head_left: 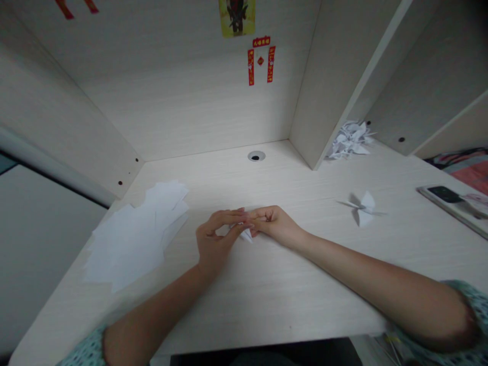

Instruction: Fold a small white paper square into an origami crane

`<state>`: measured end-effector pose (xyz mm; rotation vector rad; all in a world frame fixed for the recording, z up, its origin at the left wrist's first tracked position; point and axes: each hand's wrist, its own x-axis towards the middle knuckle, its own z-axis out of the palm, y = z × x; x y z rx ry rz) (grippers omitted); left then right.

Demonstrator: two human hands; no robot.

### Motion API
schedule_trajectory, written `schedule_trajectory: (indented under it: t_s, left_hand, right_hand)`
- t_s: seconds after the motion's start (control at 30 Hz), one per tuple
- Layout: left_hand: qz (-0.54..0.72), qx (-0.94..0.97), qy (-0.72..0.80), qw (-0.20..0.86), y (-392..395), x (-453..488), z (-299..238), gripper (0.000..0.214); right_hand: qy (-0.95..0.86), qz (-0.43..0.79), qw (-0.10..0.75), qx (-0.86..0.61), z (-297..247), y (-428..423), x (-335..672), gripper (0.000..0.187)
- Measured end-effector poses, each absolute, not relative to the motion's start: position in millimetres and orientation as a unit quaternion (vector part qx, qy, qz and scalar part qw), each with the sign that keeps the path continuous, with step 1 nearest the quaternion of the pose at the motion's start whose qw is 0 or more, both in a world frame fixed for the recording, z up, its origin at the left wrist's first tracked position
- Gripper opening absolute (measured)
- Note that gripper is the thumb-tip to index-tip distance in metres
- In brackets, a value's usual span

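Note:
Both hands meet at the middle of the pale wooden desk [267, 295] over a small folded piece of white paper [246, 234]. My left hand [217, 236] pinches the paper from the left with curled fingers. My right hand [272, 223] presses and grips it from the right, fingers closed on it. Most of the paper is hidden under the fingers; only one white corner shows below them.
A loose pile of white paper sheets [133, 234] lies on the left. A finished paper crane [362, 208] sits at right, several more [348, 140] beside the shelf divider. A phone [452, 201] lies far right. A cable hole [256, 155] is at the back.

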<state>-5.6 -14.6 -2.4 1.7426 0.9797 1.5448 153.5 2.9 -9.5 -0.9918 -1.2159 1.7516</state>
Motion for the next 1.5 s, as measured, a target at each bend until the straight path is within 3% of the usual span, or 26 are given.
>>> schedule_trajectory:
  t_s: [0.27, 0.33, 0.43, 0.47, 0.67, 0.9, 1.13, 1.27, 1.5]
  left_hand:
    - [0.539, 0.772, 0.302, 0.150, -18.0, -5.7, 8.1, 0.008]
    - [0.529, 0.789, 0.289, 0.116, -16.7, -7.2, 9.8, 0.026]
    - [0.516, 0.767, 0.367, 0.107, -9.7, -11.3, 9.0, 0.073]
    - [0.501, 0.761, 0.397, 0.112, -6.6, -12.9, 8.1, 0.077]
    - [0.444, 0.736, 0.439, 0.262, 1.2, -17.5, 3.0, 0.048]
    - [0.431, 0.713, 0.491, 0.255, -7.7, -14.5, 6.9, 0.040]
    - [0.425, 0.707, 0.494, 0.274, -6.7, -11.1, 7.5, 0.043]
    - [0.427, 0.663, 0.468, 0.398, -5.2, -9.8, 7.5, 0.048]
    - [0.420, 0.562, 0.431, 0.568, -1.4, -9.3, 16.6, 0.068]
  right_hand:
    - [-0.496, 0.664, 0.413, -0.377, -7.8, 0.5, 153.1, 0.026]
    - [-0.499, 0.631, 0.449, -0.389, -7.8, -0.1, 152.9, 0.024]
    - [-0.516, 0.571, 0.507, -0.388, -6.6, -0.9, 153.9, 0.021]
    - [-0.527, 0.553, 0.520, -0.383, -5.8, -1.2, 154.6, 0.020]
    - [-0.578, 0.476, 0.539, -0.385, -4.0, -3.1, 157.3, 0.016]
    - [-0.591, 0.478, 0.526, -0.381, -7.4, -2.5, 156.9, 0.014]
    - [-0.581, 0.486, 0.532, -0.378, -13.2, 2.1, 156.2, 0.015]
    - [-0.616, 0.436, 0.559, -0.344, -10.5, 4.6, 159.4, 0.029]
    - [-0.719, 0.382, 0.499, -0.297, -4.1, 8.8, 168.6, 0.026]
